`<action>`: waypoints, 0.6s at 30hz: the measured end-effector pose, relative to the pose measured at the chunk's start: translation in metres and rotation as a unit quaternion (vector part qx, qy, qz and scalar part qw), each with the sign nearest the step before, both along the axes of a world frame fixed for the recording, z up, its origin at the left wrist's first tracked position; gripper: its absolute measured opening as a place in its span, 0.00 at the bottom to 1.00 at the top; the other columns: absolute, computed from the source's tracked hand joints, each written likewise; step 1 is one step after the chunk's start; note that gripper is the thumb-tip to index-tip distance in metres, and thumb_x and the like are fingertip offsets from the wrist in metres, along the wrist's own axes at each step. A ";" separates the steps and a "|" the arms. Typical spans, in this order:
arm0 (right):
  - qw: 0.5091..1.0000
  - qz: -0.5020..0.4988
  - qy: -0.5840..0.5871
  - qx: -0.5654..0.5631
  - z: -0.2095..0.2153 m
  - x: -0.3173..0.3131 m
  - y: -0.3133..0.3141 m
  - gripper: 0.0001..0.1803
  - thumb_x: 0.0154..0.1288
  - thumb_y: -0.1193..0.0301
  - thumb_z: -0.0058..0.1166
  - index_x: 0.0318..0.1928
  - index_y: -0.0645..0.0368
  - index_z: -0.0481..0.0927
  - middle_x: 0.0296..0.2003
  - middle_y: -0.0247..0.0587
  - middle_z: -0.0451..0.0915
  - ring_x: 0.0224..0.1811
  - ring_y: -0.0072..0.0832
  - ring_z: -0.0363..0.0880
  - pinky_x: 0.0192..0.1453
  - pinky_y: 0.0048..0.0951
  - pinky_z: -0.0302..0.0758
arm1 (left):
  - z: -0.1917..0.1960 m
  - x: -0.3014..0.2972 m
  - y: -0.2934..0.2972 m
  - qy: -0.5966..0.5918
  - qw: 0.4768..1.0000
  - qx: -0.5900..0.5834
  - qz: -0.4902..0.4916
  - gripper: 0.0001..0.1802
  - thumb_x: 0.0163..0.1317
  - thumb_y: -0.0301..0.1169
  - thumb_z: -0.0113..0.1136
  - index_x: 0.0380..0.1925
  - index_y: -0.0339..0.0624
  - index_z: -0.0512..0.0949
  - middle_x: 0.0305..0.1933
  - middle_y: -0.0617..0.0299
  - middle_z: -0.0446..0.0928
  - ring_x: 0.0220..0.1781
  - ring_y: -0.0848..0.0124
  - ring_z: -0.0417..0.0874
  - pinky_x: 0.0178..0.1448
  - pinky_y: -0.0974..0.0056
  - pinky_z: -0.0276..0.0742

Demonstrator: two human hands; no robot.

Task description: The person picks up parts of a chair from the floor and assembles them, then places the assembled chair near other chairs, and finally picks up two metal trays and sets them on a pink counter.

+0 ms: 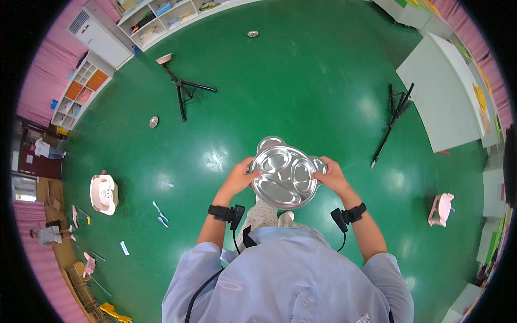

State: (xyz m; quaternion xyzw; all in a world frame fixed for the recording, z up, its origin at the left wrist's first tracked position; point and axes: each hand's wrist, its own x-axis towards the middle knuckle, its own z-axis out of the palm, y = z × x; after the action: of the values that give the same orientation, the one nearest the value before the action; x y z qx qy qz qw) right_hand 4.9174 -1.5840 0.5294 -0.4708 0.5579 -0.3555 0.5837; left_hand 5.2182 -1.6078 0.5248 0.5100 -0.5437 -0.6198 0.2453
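Note:
Between my two hands I hold a shiny metal divided plate, round with two ear-like lobes and several sunken compartments. My left hand grips its left rim, the thumb lying over the edge. On the opposite side my right hand clasps the rim by the right ear, thumb on top. The plate is in front of my body, above the green floor, and nothing lies in its compartments. Each wrist wears a black strap with a small device and a cable.
A tripod stands ahead to the left, another tripod to the right. Small metal dishes lie on the floor. A cream tub is at left, a pink small chair at right. Two people appear at the far left.

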 end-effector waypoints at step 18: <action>0.928 -0.110 0.355 -0.028 -0.082 -0.143 -0.180 0.21 0.56 0.60 0.56 0.44 0.61 0.71 0.29 0.47 0.79 0.30 0.37 0.78 0.34 0.35 0.72 | -0.003 0.159 -0.235 -0.002 0.939 -0.067 0.337 0.21 0.59 0.27 0.53 0.48 0.41 0.55 0.32 0.52 0.76 0.23 0.65 0.80 0.17 0.62 0.81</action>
State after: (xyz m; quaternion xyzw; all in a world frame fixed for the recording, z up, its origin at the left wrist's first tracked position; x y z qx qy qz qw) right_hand 4.7745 -1.7641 0.4474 -0.5180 0.7667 -0.2432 0.2911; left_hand 5.3767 -1.8431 0.5214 0.6470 -0.3803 -0.4619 0.4726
